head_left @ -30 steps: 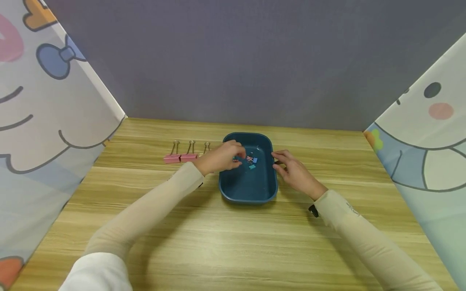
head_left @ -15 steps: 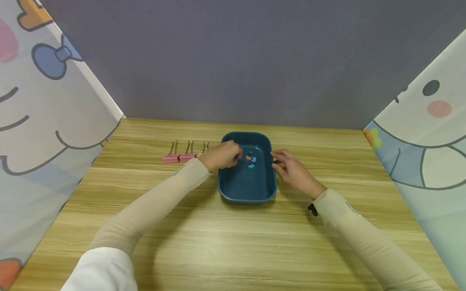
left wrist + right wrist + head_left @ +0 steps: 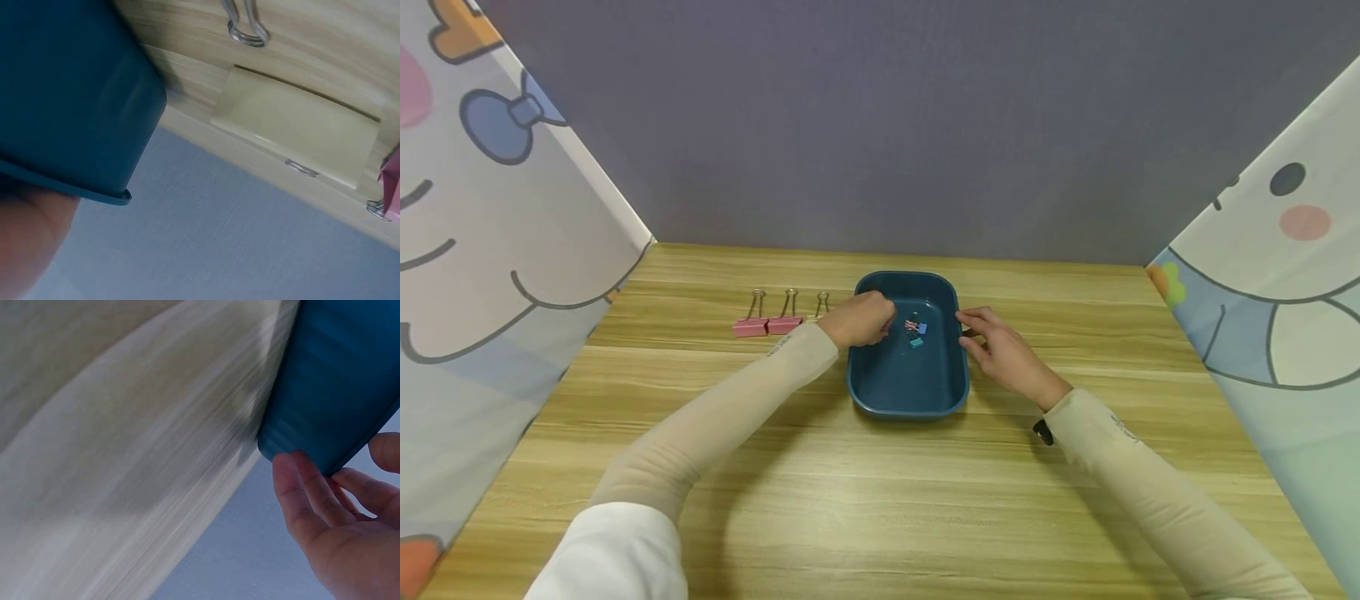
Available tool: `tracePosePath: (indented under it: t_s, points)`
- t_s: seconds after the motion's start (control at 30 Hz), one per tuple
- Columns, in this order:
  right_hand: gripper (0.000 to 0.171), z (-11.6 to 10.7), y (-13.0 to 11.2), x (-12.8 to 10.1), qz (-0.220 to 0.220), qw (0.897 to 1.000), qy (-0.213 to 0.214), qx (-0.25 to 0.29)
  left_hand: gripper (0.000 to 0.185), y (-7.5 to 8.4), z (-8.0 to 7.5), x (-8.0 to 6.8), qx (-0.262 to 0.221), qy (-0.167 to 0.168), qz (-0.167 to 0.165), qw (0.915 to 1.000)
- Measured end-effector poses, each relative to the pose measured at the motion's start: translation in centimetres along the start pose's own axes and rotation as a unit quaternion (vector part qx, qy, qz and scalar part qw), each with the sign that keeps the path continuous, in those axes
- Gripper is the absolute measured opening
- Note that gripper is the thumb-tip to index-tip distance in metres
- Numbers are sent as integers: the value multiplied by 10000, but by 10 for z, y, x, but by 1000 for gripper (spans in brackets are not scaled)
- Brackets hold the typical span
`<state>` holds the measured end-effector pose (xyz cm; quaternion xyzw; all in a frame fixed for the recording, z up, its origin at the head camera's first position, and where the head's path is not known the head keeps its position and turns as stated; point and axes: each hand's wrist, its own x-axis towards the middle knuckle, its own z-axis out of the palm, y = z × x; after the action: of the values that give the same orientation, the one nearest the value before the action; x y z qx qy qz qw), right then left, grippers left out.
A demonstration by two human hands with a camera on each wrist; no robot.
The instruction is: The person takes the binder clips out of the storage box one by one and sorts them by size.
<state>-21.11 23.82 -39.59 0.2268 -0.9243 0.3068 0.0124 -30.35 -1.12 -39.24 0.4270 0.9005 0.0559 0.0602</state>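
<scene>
A dark blue tray (image 3: pixel 907 379) sits mid-table. Inside it lie a small pink and blue clip (image 3: pixel 917 326) and a small teal clip (image 3: pixel 915 342). My left hand (image 3: pixel 878 322) hovers over the tray's left rim with its fingers curled, pinching what looks like a small pink clip (image 3: pixel 887 328) that barely shows. My right hand (image 3: pixel 972 332) holds the tray's right rim. The right wrist view shows its fingers (image 3: pixel 300 500) against the tray's outer wall (image 3: pixel 337 381), with the thumb above the rim. The left wrist view shows the tray wall (image 3: pixel 69 106).
Two large pink binder clips (image 3: pixel 767 325) lie in a row left of the tray. A third, pale yellow clip (image 3: pixel 297 125) lies beside them, mostly hidden behind my left hand in the head view. Patterned cloth walls close in both sides, and a grey wall stands behind.
My left hand has drawn back leftward from the tray's middle to its left rim. The right hand has stayed on the right rim.
</scene>
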Motion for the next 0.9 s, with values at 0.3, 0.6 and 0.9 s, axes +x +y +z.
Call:
tracePosePath:
  t_s: [0.3, 0.6, 0.9]
  points:
    - [45, 1, 1, 0, 0, 10000, -31, 46, 32, 4, 2, 4, 253, -199, -277, 9991]
    - [45, 1, 1, 0, -59, 10000, 18, -65, 35, 6, 6, 9, 416, -208, -197, 9987]
    - [45, 1, 1, -1, -69, 9999, 60, -67, 25, 6, 6, 10, -86, -120, -104, 9998]
